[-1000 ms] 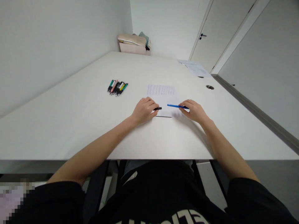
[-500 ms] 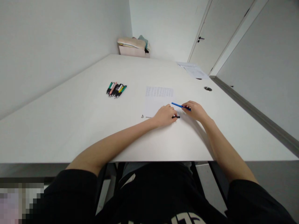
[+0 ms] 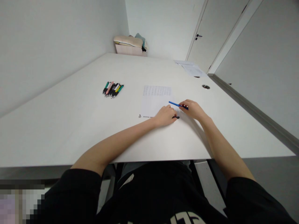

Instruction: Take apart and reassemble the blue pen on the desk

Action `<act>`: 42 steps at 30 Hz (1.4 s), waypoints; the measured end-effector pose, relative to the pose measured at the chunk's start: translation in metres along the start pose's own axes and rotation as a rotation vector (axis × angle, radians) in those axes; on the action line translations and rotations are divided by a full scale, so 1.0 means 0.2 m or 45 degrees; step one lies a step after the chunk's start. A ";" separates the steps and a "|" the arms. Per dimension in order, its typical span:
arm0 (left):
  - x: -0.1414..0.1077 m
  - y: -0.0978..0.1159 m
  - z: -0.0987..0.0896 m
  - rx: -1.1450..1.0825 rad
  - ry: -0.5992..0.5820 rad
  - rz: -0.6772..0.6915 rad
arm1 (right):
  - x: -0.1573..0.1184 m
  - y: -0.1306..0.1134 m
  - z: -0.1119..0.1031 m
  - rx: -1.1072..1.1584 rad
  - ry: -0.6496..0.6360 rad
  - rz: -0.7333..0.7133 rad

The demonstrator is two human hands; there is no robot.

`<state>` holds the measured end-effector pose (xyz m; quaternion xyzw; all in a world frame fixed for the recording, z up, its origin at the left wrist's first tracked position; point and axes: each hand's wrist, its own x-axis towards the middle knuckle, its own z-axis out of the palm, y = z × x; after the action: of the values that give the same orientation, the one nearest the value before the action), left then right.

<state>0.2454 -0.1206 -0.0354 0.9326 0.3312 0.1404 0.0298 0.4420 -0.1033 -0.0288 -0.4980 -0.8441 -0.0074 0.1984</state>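
My left hand (image 3: 165, 116) rests at the lower right part of a printed sheet (image 3: 153, 104), its fingers closed on a small black piece (image 3: 177, 117) that sticks out to the right. Just right of it, my right hand (image 3: 190, 109) pinches a blue pen part (image 3: 174, 103), which points left over the sheet's right edge. A small grey tip (image 3: 140, 116) and a thin rod (image 3: 146, 117) lie by the sheet's lower left corner. The rod's right side runs toward my left wrist.
A pile of several pens (image 3: 113, 89) lies on the white table (image 3: 70, 124) at the left. Papers (image 3: 192, 69) and round table holes are at the back right. A box with cloth (image 3: 128, 49) stands at the far edge.
The whole view has shifted slightly. More of the thin rod shows left of my left hand. Both hands keep nearly the same pose and hold the same things.
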 end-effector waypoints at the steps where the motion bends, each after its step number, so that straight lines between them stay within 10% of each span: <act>1: 0.00 0.00 0.00 -0.009 0.002 -0.004 | 0.00 0.00 0.00 0.002 0.000 0.001; 18: -0.02 0.01 -0.02 0.004 0.055 0.024 | 0.00 0.01 0.01 0.020 -0.002 -0.012; 29: -0.25 -0.12 -0.22 -0.170 0.223 -0.023 | 0.00 -0.01 0.00 0.043 -0.028 0.013; 35: -0.44 -0.34 -0.33 -0.367 0.451 -0.405 | 0.00 -0.02 0.00 0.054 -0.045 0.028; 42: -0.51 -0.53 -0.23 -1.041 0.790 -1.099 | 0.00 0.00 -0.02 0.074 -0.090 0.090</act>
<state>0.0920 -0.1030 -0.0321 0.5466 0.5877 0.4917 0.3377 0.4434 -0.1045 -0.0243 -0.5217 -0.8323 0.0416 0.1829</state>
